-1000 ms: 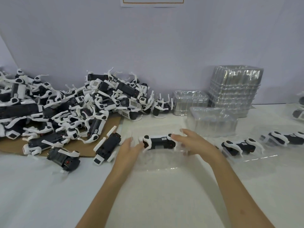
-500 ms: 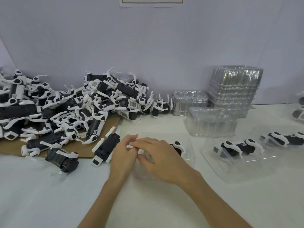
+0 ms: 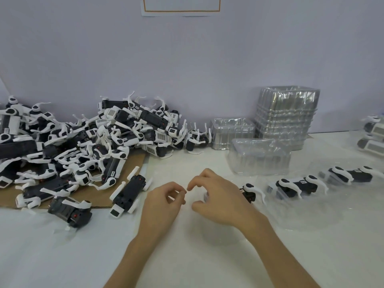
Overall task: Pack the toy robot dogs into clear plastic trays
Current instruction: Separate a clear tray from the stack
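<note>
left hand (image 3: 164, 202) and right hand (image 3: 220, 200) draw apart a little, both curled over the tray (image 3: 218, 231), grip unclear. dog (image 3: 250, 193) sits in it. two packed dogs (image 3: 297, 186) beside; pile (image 3: 83, 146) remains.

Toy dogs (image 3: 145, 116) are heaped at the left on a cardboard sheet (image 3: 137, 162). Tray stacks (image 3: 286, 117) are set behind at the right; packed dogs (image 3: 297, 185) are lined up before them.

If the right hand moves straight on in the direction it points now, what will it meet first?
Most likely the curled fingers of the left hand, which lie almost against the right hand; depth is hard to judge.
</note>
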{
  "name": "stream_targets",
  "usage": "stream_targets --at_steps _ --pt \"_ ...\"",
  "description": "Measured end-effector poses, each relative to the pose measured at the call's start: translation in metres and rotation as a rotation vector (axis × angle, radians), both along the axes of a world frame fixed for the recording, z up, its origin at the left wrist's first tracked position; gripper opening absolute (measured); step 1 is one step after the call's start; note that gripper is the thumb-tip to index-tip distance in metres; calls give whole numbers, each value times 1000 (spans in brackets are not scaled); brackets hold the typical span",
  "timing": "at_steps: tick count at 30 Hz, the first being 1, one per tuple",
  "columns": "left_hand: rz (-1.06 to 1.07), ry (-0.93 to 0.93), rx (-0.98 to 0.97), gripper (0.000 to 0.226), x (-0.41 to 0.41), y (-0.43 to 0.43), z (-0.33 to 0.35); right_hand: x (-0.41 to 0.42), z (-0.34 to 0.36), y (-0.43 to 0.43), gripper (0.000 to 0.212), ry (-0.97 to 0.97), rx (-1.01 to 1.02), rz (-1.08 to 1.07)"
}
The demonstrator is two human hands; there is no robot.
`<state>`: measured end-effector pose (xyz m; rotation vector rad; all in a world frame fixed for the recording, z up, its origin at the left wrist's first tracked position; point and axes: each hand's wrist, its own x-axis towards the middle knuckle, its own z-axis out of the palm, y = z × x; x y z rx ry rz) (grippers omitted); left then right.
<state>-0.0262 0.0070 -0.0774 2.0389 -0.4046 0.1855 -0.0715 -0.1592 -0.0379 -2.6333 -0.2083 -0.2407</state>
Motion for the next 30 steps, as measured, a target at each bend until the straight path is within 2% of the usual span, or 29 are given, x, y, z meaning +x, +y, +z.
stream_targets --at_steps 13,17,26,30 --pt "52 -12 60 21 2 -2 -4 -18 -12 -64 22 -78 9 -220" --pt "67 -12 66 21 3 -2 -6 -20 -17 -97 23 -135 61 -302" --pt "68 -23 104 20 6 -2 -9 -17 -16 -135 26 -142 33 -426" --pt "69 -25 130 19 6 -2 -11 2 2 -133 34 -254 360 -429"
